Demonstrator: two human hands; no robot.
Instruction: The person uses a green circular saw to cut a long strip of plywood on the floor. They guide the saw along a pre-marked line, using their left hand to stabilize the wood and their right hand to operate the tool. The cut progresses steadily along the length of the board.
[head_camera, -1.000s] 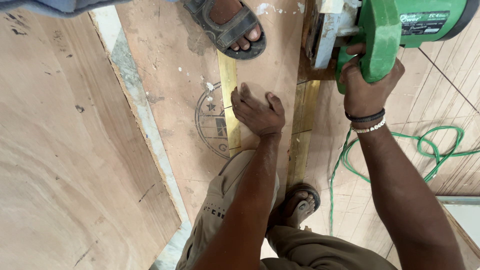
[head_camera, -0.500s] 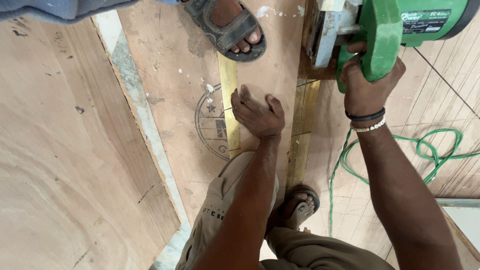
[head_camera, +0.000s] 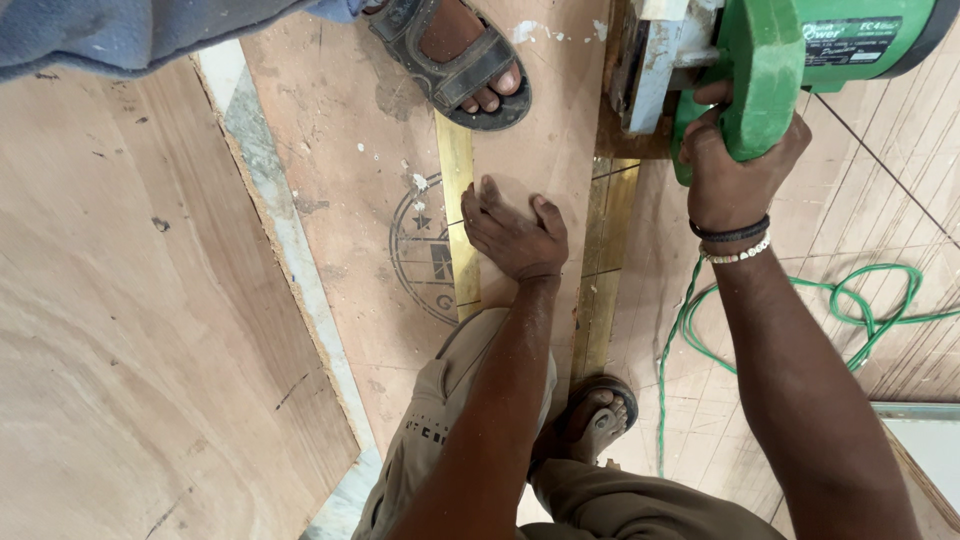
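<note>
On the plywood-covered floor (head_camera: 120, 300), the left hand (head_camera: 515, 235) presses flat and released on a narrow plywood strip (head_camera: 540, 150), while the right hand (head_camera: 735, 165) stays clenched around the green circular saw (head_camera: 800, 50) at its far end, green cord (head_camera: 850, 310) trailing right.

I see L hand (head_camera: 515, 235) flat on plywood strip (head_camera: 535, 150), saw (head_camera: 770, 60) to its right, sandalled foot (head_camera: 460, 55) beyond, cord (head_camera: 800, 310) on floor right.
</note>
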